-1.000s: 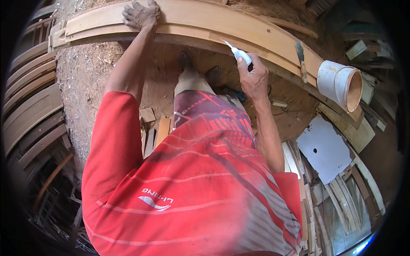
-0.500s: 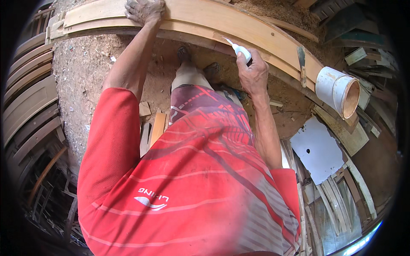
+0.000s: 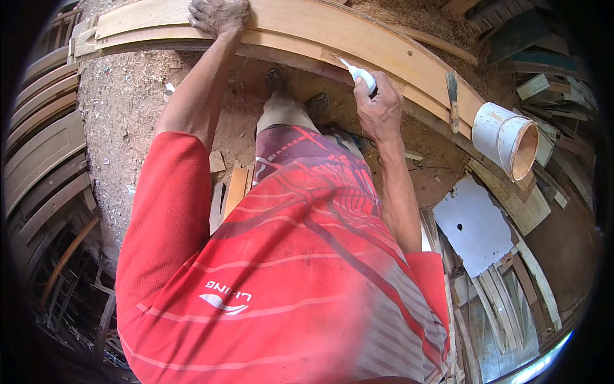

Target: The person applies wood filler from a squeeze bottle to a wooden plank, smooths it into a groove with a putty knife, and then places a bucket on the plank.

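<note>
A long pale wooden plank crosses the top of the view, with a stepped lower edge. My left hand lies on it at the upper left, its fingers spread over the wood. In my right hand is a white squeeze bottle with a narrow pointed nozzle. The fingers are closed around the bottle, and its tip points up and left at a darker, rough patch on the plank's near edge. Whether the tip touches the wood I cannot tell.
A putty knife rests on the plank's right part, beside a white cylindrical container lying on its side. A torn white sheet and wood offcuts lie at the right. Stacked panels stand at the left. Shavings cover the dirt floor.
The bottle's nozzle has shifted very slightly right and down. My left hand stays in place on the plank.
</note>
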The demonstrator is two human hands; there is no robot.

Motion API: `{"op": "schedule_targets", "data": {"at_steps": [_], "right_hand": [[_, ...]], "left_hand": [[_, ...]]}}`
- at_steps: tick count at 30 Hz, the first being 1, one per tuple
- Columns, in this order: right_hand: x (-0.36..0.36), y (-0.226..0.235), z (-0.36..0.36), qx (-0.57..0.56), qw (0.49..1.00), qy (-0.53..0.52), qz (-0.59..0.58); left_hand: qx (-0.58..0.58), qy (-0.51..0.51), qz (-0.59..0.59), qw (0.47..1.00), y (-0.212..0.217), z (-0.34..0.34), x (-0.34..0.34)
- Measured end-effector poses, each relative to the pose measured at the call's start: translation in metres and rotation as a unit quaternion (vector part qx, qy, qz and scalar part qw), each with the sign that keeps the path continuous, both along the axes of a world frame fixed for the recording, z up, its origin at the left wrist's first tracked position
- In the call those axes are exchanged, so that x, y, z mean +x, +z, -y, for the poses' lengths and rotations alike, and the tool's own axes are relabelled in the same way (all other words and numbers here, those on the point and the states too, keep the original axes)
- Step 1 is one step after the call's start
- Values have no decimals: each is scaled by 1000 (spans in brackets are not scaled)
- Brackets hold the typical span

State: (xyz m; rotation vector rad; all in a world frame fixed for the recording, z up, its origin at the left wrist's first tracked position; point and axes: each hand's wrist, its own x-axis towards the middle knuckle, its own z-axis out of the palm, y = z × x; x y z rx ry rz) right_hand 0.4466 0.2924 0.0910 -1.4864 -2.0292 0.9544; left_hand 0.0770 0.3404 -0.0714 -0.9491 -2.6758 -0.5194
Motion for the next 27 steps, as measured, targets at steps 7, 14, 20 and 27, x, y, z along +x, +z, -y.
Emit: {"op": "schedule_targets", "data": {"at_steps": [7,14,20,27], "right_hand": [[6,5,0,-7,1000,-18,6],[14,10,-1,-3,1000,-28,14],[4,-1,-4,19,1000,-11,10],[7,5,-7,-1,1000,-18,24]], "left_hand": [[-11,-4,35,999,4,0,-3],[5,5,28,1000,-1,-1,-2],[3,4,24,1000,-2,-2,-3],[12,-14,40,999,-1,0,-7]]}}
